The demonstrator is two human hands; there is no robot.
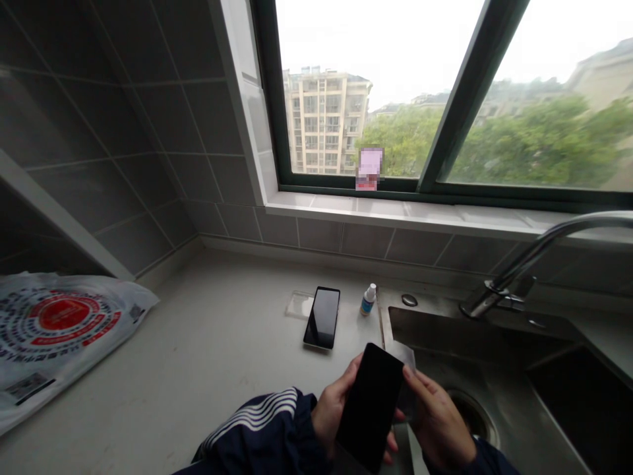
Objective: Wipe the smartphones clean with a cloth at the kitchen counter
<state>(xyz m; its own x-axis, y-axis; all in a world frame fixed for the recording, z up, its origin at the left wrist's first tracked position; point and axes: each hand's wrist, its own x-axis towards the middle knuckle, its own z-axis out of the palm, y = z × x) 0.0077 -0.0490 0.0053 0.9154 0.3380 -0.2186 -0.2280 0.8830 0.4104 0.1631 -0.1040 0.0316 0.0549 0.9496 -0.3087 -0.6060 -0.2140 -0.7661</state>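
My left hand grips the dark phone steady. My right hand pinches a clear film at its edge, keeping the face clean. A second phone lies on the bench.

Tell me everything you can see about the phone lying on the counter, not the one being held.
The phone on the counter is a slim black slab with a glossy dark screen, switched off and facing up. It lies flat on the pale counter, long side pointing toward the window. A clear plastic piece sits at its left edge, a small dropper bottle stands apart to its right. No hand touches it.
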